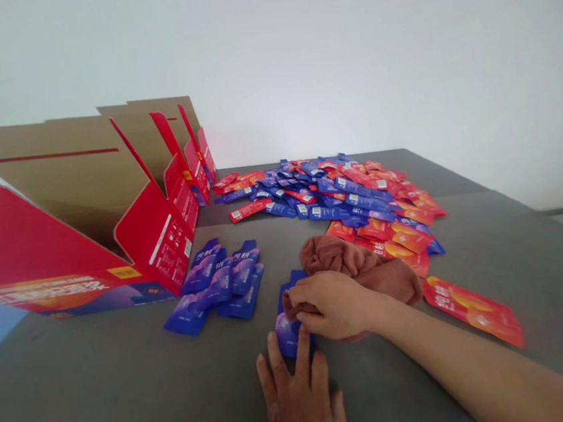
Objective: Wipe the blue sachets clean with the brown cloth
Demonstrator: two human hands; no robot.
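Note:
A blue-purple packet lies flat on the grey table, partly hidden by my hands. My left hand rests at the front with its fingers spread, fingertips on the packet's near end. Over the packet's upper part, my right hand has its fingers closed on a brown cloth. The cloth lies bunched behind and to the right of that hand. Several blue packets overlap to the left, beside an open red box. One red-orange packet lies to the right of the cloth.
Open red boxes with raised brown flaps stand in a row on the left. A large heap of blue and red packets covers the back middle of the grey table. A pale wall rises behind.

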